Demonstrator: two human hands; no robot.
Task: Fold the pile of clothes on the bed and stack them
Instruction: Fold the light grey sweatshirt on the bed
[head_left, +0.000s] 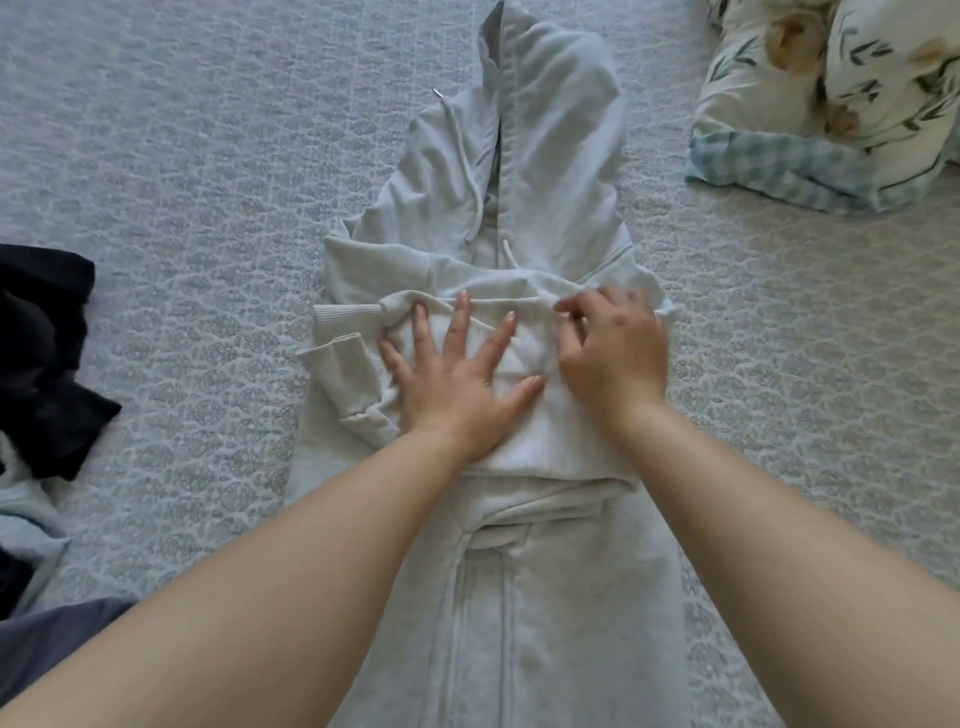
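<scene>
A pale grey zip hoodie (540, 171) lies lengthwise on the bed, hood pointing away from me. Its sleeves are folded across the chest into a bundle. My left hand (457, 384) lies flat on that bundle with fingers spread, pressing it down. My right hand (615, 353) is beside it on the right, fingers curled and pinching the fabric at the bundle's upper edge. The hoodie's lower body (561, 623) stretches toward me between my forearms. A ribbed cuff (348, 364) sticks out to the left of my left hand.
A heap of dark and pale blue clothes (41, 358) sits at the left edge. Floral pillows on a blue checked cloth (831, 104) lie at the far right. The patterned grey bedspread (208, 156) surrounds the hoodie.
</scene>
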